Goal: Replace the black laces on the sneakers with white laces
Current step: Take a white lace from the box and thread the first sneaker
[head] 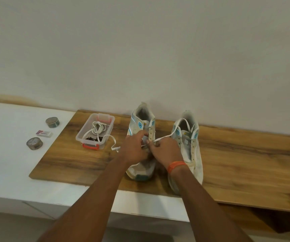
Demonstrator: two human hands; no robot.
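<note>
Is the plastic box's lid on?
No: the plastic box stands open on the wooden board, a white lace and black laces showing inside.

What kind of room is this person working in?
Probably a home room, not a workshop: a wooden board lies on a white counter against a bare plastered wall, with tape rolls and an eraser nearby.

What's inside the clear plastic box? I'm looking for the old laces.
Inside the clear plastic box with red latches: a coiled white lace on top, black laces beneath, partly covered.
</note>
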